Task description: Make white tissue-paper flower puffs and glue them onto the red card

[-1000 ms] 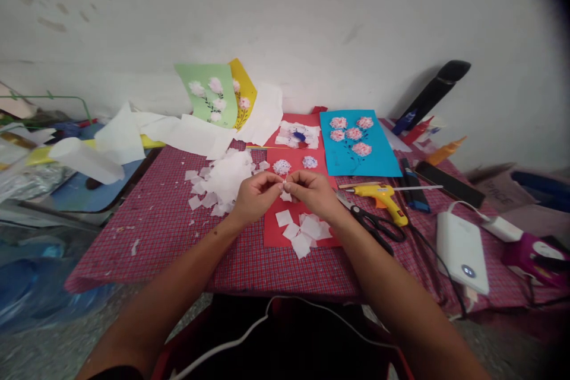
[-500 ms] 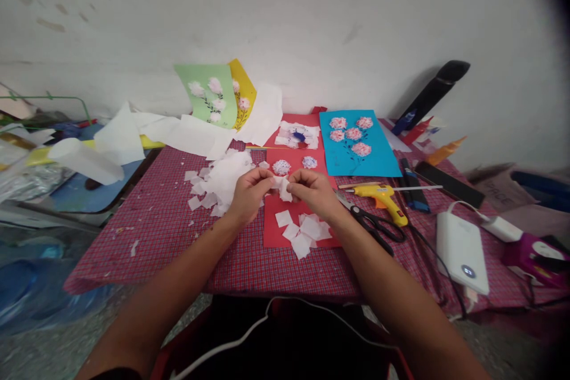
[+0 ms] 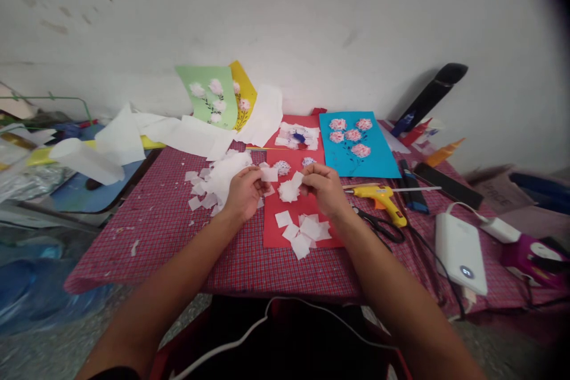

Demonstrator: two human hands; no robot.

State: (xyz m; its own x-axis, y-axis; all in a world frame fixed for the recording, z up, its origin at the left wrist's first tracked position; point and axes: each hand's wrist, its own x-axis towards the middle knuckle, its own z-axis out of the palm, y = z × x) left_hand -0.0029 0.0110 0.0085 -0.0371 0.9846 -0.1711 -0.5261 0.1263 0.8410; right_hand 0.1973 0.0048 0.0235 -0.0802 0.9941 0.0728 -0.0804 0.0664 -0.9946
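Between thumb and finger, my left hand (image 3: 244,191) pinches a small white paper square (image 3: 269,174). My right hand (image 3: 324,185) is closed on another small white paper piece (image 3: 297,179). Just below that piece, a white crumpled paper clump (image 3: 288,192) shows over the red sheet (image 3: 274,236); whether the two touch, I cannot tell. Two purple-speckled paper puffs (image 3: 282,167) lie behind my hands, one partly hidden by the right. Loose white squares (image 3: 307,231) are scattered on the sheet's near part.
Left of the sheet lies a heap of white paper (image 3: 227,175). On the right are a yellow glue gun (image 3: 378,195), black scissors (image 3: 380,227), a blue card with pink flowers (image 3: 329,160) and a white power bank (image 3: 461,252). An ink-stained tissue (image 3: 285,136) lies at the back.
My hands have moved apart, the left going left and the right going right. Each now holds its own paper piece, and the white clump between them is in view.
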